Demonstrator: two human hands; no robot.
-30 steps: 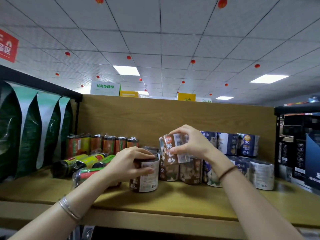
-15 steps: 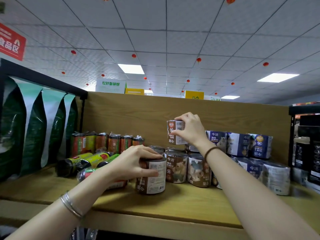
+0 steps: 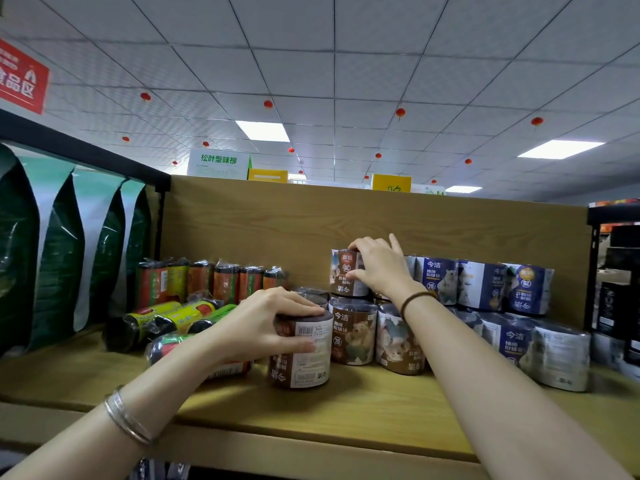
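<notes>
A brown-and-white roll pack stands upright near the front of the wooden shelf. My left hand grips it from the left, fingers over its top and thumb on its label. Behind it, two brown roll packs stand side by side. On top of that row sits another brown pack, upside down, and my right hand holds it at its right side with thumb and fingers.
Blue-labelled packs are stacked in two layers to the right. Red, green and yellow rolls stand and lie at the left. Dark green bags fill the neighbouring bay. A wooden back panel closes the shelf behind.
My right hand lifted its brown pack up and back onto the top of the rear row. My left hand stayed on the front pack.
</notes>
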